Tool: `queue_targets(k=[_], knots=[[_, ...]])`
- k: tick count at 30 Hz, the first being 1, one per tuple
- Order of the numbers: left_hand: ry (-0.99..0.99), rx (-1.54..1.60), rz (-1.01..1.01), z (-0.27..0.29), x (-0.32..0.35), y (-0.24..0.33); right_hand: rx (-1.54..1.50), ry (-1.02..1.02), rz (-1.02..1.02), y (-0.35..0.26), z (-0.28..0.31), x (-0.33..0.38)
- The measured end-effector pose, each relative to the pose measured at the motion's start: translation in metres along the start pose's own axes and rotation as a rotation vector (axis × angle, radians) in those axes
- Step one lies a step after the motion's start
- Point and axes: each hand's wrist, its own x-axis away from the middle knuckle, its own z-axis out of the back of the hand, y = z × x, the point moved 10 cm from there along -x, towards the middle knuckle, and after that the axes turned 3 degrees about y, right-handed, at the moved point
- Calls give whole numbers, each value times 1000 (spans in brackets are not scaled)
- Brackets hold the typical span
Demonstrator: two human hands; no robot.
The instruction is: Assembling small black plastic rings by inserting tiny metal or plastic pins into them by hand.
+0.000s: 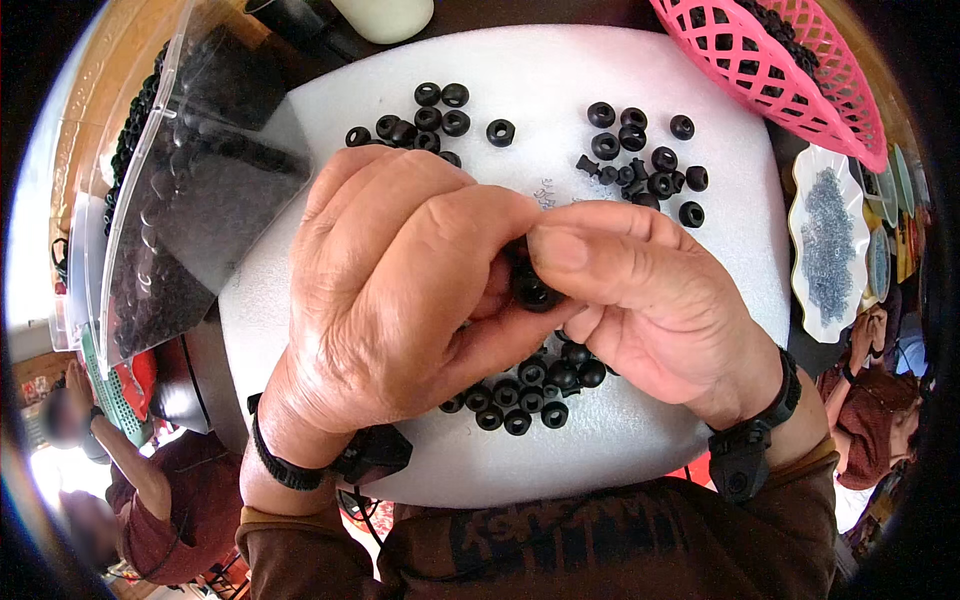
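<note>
Over the middle of a white foam sheet (300,440), my left hand (390,270) and my right hand (650,300) meet at a small glossy black round piece (535,290). Both are closed on it, the right thumb and fingers pinching it from the right; my fingers hide part of it. Several black ring-shaped pieces with holes lie in a group (427,118) beyond my left hand. Beyond my right hand sits another group (632,137), mixed with small spool-shaped black pieces (588,165). A third group of black rings (517,395) is partly covered below my hands.
A clear plastic bin (165,130) of black pieces stands at left. At far right are a pink lattice basket (740,85) with black contents and a white scalloped dish (820,325) of tiny bluish pieces. Other people (170,500) appear at both side edges.
</note>
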Motion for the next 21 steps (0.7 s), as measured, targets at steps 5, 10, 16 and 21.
queue_targets(k=[5,10,16,21], knots=[[-29,-13,42,-2,-1,-2,-29,-2,-11,2,1,1],[-61,-4,-4,-4,-2,-5,-88,-12,-2,3,-2,1],[-75,-57,-115,-4,-1,4,-89,56,-17,6,1,2],[-8,-43,-87,2,-2,2,50,30,-42,1,-7,6]])
